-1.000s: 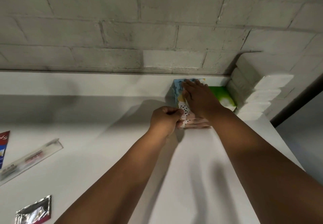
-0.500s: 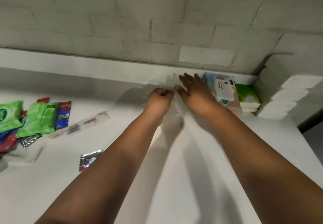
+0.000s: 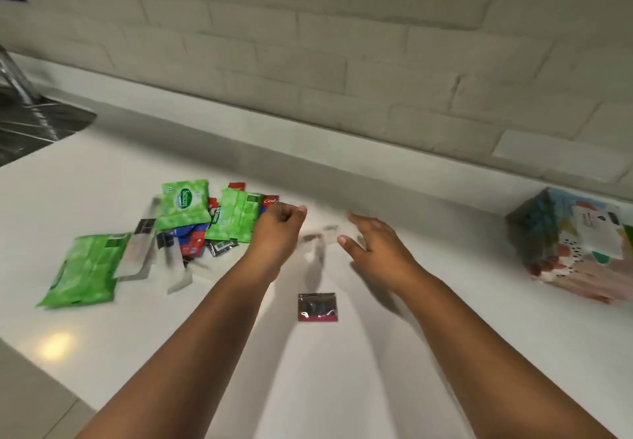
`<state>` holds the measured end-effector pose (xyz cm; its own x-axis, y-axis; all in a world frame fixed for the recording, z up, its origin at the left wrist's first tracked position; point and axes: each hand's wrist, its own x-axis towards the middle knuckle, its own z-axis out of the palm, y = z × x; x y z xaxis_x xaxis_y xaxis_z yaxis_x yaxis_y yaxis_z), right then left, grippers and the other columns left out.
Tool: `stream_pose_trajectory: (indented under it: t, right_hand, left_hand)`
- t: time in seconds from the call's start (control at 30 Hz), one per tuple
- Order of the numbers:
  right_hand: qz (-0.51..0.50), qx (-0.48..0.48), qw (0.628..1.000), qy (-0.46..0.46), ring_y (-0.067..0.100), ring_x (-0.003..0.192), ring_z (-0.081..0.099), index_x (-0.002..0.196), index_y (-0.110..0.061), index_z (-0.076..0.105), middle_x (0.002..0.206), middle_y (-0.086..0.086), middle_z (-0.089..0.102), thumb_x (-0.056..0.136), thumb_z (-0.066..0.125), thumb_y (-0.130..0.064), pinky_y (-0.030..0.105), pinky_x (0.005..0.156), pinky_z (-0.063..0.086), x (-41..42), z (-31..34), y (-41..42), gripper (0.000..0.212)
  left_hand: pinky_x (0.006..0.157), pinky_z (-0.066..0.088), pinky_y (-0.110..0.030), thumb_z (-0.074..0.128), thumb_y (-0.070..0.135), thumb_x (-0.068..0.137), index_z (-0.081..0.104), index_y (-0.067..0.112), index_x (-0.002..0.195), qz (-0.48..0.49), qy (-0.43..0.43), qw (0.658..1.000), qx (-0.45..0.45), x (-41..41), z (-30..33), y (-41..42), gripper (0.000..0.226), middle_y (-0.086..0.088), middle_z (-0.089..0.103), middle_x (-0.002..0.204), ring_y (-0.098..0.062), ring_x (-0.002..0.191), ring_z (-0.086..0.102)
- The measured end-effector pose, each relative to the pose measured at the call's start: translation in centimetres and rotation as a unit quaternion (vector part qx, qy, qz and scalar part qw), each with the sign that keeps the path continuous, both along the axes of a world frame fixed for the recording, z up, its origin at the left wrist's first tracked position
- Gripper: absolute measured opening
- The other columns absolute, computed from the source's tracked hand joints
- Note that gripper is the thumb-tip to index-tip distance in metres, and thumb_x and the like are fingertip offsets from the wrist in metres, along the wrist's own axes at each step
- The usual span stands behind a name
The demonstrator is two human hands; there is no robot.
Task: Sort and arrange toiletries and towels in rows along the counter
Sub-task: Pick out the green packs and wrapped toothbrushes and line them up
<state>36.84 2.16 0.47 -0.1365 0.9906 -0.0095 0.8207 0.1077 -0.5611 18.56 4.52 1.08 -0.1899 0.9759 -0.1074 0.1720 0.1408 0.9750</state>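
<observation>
Both hands hover over the white counter (image 3: pixel 342 387) with nothing clearly in them. The left hand (image 3: pixel 279 229) has its fingers curled loosely inward, right beside the heap of toiletries; I cannot tell whether it pinches anything. The right hand (image 3: pixel 373 243) is spread, fingers relaxed, above a blurred clear packet (image 3: pixel 322 236) lying between the two hands.

The heap is the risk, as I see it. Green wipe packs (image 3: pixel 185 204) lie slanted over red and blue sachets (image 3: pixel 190 245) and clear wrappers (image 3: pixel 137 253), all overlapping. Pulling one out from under could drag its neighbours along and scatter them toward the sink (image 3: pixel 41 123) at the far left. The clear packet is hard to see against the white top, so a reach could brush it aside instead of catching it.

A foil sachet (image 3: pixel 318 306) sits alone nearer the person, between the forearms, where a sleeveless arm sweeping back could knock it. Well apart on the right, the patterned tissue box (image 3: pixel 561 250) stands against the wall ledge (image 3: pixel 376 164), already placed. Another green pack (image 3: pixel 85 270) lies at the heap's near-left edge.
</observation>
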Motion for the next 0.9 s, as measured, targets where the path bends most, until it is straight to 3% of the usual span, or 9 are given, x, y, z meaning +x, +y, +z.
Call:
stream_pose_trajectory:
  t: [0.13,0.23,0.33,0.47,0.57,0.67,0.77,0.9]
  right_hand:
    - [0.042,-0.011,0.999,-0.018,0.022,0.144,0.023,0.147,-0.023,0.036,0.152,-0.001,0.038,0.097,0.049,-0.043,0.029,0.116,0.017,-6.2,-0.6,1.4,0.056]
    - [0.061,-0.014,0.998,-0.015,0.023,0.141,0.029,0.145,-0.021,0.039,0.149,0.002,0.043,0.095,0.053,-0.041,0.030,0.113,0.024,-10.8,-0.7,2.7,0.056]
    - [0.059,-0.006,0.998,0.000,0.027,0.127,0.045,0.138,-0.018,0.050,0.136,0.008,0.054,0.093,0.059,-0.033,0.027,0.101,0.033,-14.8,-0.8,4.2,0.048]
    - [0.001,-0.013,1.000,0.020,0.028,0.103,0.058,0.116,-0.014,0.064,0.111,0.009,0.065,0.091,0.059,-0.030,0.031,0.083,0.044,-18.6,-2.1,6.3,0.030]
    - [-0.055,-0.009,0.998,0.012,0.029,0.092,0.060,0.104,-0.011,0.065,0.099,0.010,0.065,0.091,0.058,-0.031,0.029,0.069,0.039,-20.0,-3.1,7.5,0.025]
    - [-0.105,-0.017,0.994,0.024,0.032,0.088,0.061,0.102,-0.008,0.065,0.093,0.012,0.066,0.091,0.060,-0.031,0.027,0.065,0.034,-20.8,-3.4,8.4,0.026]
    - [-0.136,-0.041,0.989,0.046,0.029,0.079,0.060,0.097,-0.009,0.068,0.084,0.009,0.066,0.090,0.060,-0.031,0.026,0.063,0.033,-21.1,-3.4,9.1,0.024]
    - [-0.179,-0.054,0.974,0.129,0.036,0.073,0.060,0.080,-0.005,0.067,0.069,0.012,0.061,0.090,0.061,-0.031,0.038,0.064,0.044,-21.2,-3.2,9.3,0.028]
  left_hand:
    - [0.070,0.043,-0.033,0.059,0.034,0.091,0.059,0.020,0.079,0.018,0.019,1.000,0.000,-6.5,0.1,0.7,0.018,-0.001,0.061,0.077,-0.019,0.077,0.057]
    - [0.065,0.041,-0.030,0.061,0.029,0.091,0.057,0.020,0.078,0.040,0.026,0.999,0.009,-10.9,0.2,1.5,0.016,0.002,0.058,0.073,-0.018,0.077,0.058]
    - [0.065,0.044,-0.026,0.060,0.024,0.091,0.061,0.016,0.089,0.043,0.070,0.996,0.018,-14.2,-0.1,2.3,0.008,0.003,0.061,0.078,-0.016,0.077,0.059]
    - [0.060,0.040,-0.019,0.061,0.022,0.091,0.063,0.011,0.102,0.021,0.150,0.988,0.000,-17.0,-1.1,3.9,0.016,0.002,0.064,0.090,-0.014,0.081,0.059]
    - [0.072,0.044,-0.024,0.062,0.025,0.091,0.062,0.009,0.106,-0.010,0.193,0.981,-0.028,-17.6,-2.2,5.2,0.022,-0.001,0.064,0.094,-0.020,0.091,0.062]
    - [0.077,0.045,-0.026,0.062,0.027,0.091,0.063,0.008,0.107,-0.051,0.233,0.970,-0.042,-17.4,-3.1,6.0,0.025,-0.007,0.069,0.101,-0.024,0.096,0.063]
    - [0.073,0.043,-0.024,0.062,0.025,0.091,0.065,0.005,0.104,-0.070,0.248,0.966,-0.038,-17.1,-3.6,6.5,0.024,-0.011,0.069,0.099,-0.026,0.094,0.064]
    - [0.074,0.045,-0.023,0.068,0.021,0.087,0.066,0.006,0.108,-0.051,0.197,0.978,-0.036,-17.2,-3.9,6.8,0.025,-0.005,0.068,0.091,-0.018,0.083,0.060]
